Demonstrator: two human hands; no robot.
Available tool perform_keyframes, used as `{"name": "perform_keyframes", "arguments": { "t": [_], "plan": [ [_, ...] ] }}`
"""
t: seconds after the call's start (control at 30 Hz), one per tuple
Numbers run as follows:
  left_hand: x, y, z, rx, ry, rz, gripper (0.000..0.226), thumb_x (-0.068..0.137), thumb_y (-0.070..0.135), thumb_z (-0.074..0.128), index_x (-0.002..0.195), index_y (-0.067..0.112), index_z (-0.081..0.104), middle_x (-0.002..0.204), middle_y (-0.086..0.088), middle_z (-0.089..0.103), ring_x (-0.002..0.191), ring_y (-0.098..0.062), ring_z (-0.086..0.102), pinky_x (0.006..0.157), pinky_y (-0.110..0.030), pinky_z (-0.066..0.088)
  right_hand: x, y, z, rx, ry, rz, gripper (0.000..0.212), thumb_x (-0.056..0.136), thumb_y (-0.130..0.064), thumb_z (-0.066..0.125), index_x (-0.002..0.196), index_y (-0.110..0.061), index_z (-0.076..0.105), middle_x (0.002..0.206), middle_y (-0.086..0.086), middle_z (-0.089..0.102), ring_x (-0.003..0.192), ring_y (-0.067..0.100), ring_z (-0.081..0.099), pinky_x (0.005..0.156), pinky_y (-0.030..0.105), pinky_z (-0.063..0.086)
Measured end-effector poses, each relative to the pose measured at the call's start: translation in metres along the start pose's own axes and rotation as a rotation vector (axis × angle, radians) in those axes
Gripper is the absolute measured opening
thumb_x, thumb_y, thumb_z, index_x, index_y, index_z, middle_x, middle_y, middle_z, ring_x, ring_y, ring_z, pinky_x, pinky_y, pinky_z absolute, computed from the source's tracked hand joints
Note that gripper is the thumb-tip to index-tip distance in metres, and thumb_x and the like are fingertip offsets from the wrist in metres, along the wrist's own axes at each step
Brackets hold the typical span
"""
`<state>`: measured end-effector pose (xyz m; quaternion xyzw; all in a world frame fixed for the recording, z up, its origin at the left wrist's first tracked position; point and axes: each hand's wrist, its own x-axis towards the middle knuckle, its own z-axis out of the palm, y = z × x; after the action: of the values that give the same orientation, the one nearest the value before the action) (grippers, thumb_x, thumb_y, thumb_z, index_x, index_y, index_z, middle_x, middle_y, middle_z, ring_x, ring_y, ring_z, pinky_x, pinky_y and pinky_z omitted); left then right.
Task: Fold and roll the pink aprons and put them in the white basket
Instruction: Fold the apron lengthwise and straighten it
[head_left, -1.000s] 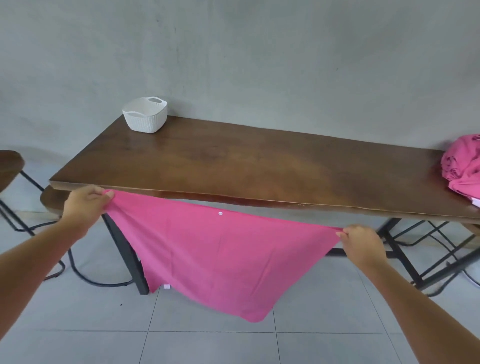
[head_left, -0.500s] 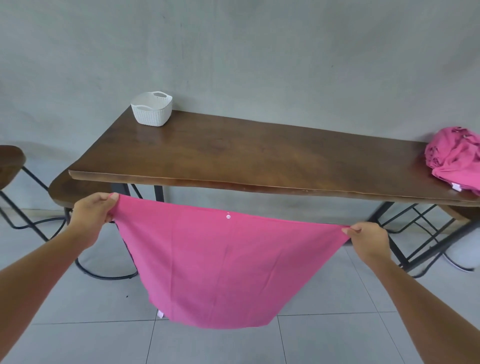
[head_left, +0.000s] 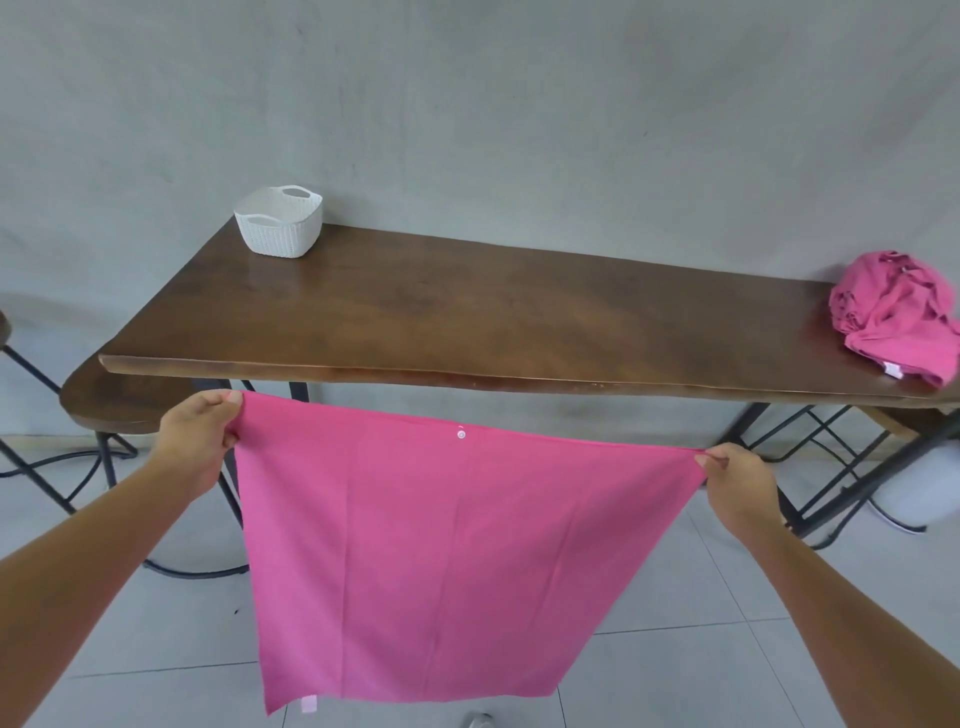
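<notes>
The long table (head_left: 467, 322), a dark, glossy slab of wood with a wavy near edge on thin black metal legs, is judged to be the surface on which the folding is to be done.

The pink apron (head_left: 441, 545) is held spread in the air just in front of that near edge, below the level of the top, and hangs towards the pale tiled floor. It is seen as thin, matte woven cloth, roughly four-sided, with faint vertical creases and a taut top edge.

The step in hand is judged to be the opening-out of one apron before any fold is made. Next, the cloth is probably to be lifted over the edge and laid flat, which calls for both corners to be raised together and level so that no wrinkles are trapped.

A crumpled heap of aprons (head_left: 893, 317) is found at the far right end of the table, soft and bunched. The white basket (head_left: 280, 223) is set at the far left end, near the wall. It is moulded plastic with a knit-like texture, rounded corners and cut-out handles (its inside is not fully shown).

The upper left corner is gripped by the left hand (head_left: 200, 441) with curled fingers, and the upper right corner is pinched by the right hand (head_left: 737, 478).

A small white stud (head_left: 461, 434) is fixed near the top edge, and a pale label (head_left: 308, 704) is sewn at the bottom hem.
</notes>
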<state>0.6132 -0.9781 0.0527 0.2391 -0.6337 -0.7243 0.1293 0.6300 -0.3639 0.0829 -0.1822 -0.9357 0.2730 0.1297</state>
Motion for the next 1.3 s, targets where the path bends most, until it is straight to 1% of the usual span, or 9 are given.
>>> {"name": "perform_keyframes", "arguments": {
  "t": [0.2,0.43,0.57,0.67,0.8,0.97,1.1,1.17,1.3],
  "plan": [
    [0.029,0.001,0.044,0.047,0.083,0.035,0.021,0.102,0.009,0.059,0.084,0.02,0.061,0.079,-0.002,0.053,0.065,-0.012,0.046,0.053,-0.02,0.043,0.039,-0.006,0.008,0.132,0.04,0.025,0.005,0.094,-0.011,0.053,0.089,-0.01,0.054,0.075,0.009,0.064,0.073,0.027,0.058,0.061,0.036,0.039],
    [0.069,-0.006,0.096,0.087,0.164,0.021,0.018,0.1,0.011,0.063,0.117,0.007,0.067,0.092,-0.002,0.064,0.08,-0.014,0.058,0.072,-0.022,0.052,0.111,0.017,0.029,0.178,0.025,0.013,0.014,0.096,-0.013,0.058,0.11,-0.01,0.058,0.08,0.005,0.067,0.082,0.03,0.063,0.078,0.042,0.048],
    [0.079,-0.02,0.119,0.187,0.211,0.01,0.023,0.102,0.014,0.06,0.119,-0.001,0.065,0.108,-0.009,0.061,0.101,-0.024,0.057,0.094,-0.043,0.053,0.137,0.031,0.046,0.201,0.037,0.007,0.006,0.098,-0.012,0.058,0.094,-0.013,0.061,0.075,-0.001,0.06,0.078,0.028,0.057,0.07,0.034,0.034],
    [0.083,-0.025,0.133,0.272,0.252,0.022,0.024,0.103,0.017,0.057,0.114,-0.002,0.067,0.106,-0.009,0.062,0.098,-0.026,0.057,0.099,-0.049,0.051,0.161,0.04,0.059,0.233,0.015,0.011,0.01,0.099,-0.011,0.056,0.091,-0.009,0.062,0.072,-0.003,0.059,0.078,0.029,0.058,0.068,0.034,0.035],
    [0.081,-0.023,0.152,0.397,0.295,0.047,0.029,0.104,0.022,0.055,0.109,-0.004,0.068,0.097,-0.011,0.064,0.091,-0.028,0.058,0.094,-0.048,0.051,0.189,0.041,0.069,0.242,0.022,-0.016,0.016,0.103,-0.013,0.051,0.089,-0.006,0.057,0.072,-0.001,0.055,0.075,0.028,0.052,0.06,0.035,0.03],
    [0.085,-0.004,0.184,0.511,0.369,0.113,0.017,0.106,0.022,0.052,0.103,0.009,0.062,0.077,-0.006,0.057,0.067,-0.022,0.049,0.062,-0.033,0.04,0.229,0.029,0.08,0.264,0.053,-0.071,0.02,0.1,-0.017,0.047,0.082,-0.012,0.054,0.085,0.004,0.055,0.081,0.025,0.05,0.064,0.034,0.032],
    [0.108,0.001,0.197,0.585,0.427,0.123,0.026,0.104,0.028,0.055,0.113,0.005,0.064,0.103,-0.014,0.067,0.092,-0.034,0.062,0.085,-0.048,0.051,0.265,0.019,0.096,0.229,0.076,-0.128,0.033,0.089,-0.017,0.038,0.057,-0.011,0.044,0.059,0.006,0.044,0.06,0.027,0.042,0.051,0.029,0.027],
    [0.119,0.0,0.206,0.631,0.452,0.108,0.026,0.104,0.028,0.054,0.114,0.006,0.063,0.107,-0.013,0.066,0.097,-0.034,0.061,0.089,-0.049,0.05,0.281,0.012,0.105,0.188,0.104,-0.082,0.034,0.092,-0.022,0.037,0.063,-0.011,0.052,0.064,0.006,0.048,0.066,0.029,0.046,0.054,0.032,0.033],
    [0.147,-0.008,0.219,0.744,0.459,0.079,0.025,0.104,0.029,0.054,0.112,0.007,0.064,0.111,-0.015,0.067,0.107,-0.04,0.06,0.09,-0.048,0.046,0.303,0.0,0.125,0.06,0.119,0.073,0.024,0.103,-0.017,0.051,0.091,-0.006,0.068,0.098,0.015,0.064,0.099,0.039,0.057,0.088,0.05,0.045]
  ]
}}
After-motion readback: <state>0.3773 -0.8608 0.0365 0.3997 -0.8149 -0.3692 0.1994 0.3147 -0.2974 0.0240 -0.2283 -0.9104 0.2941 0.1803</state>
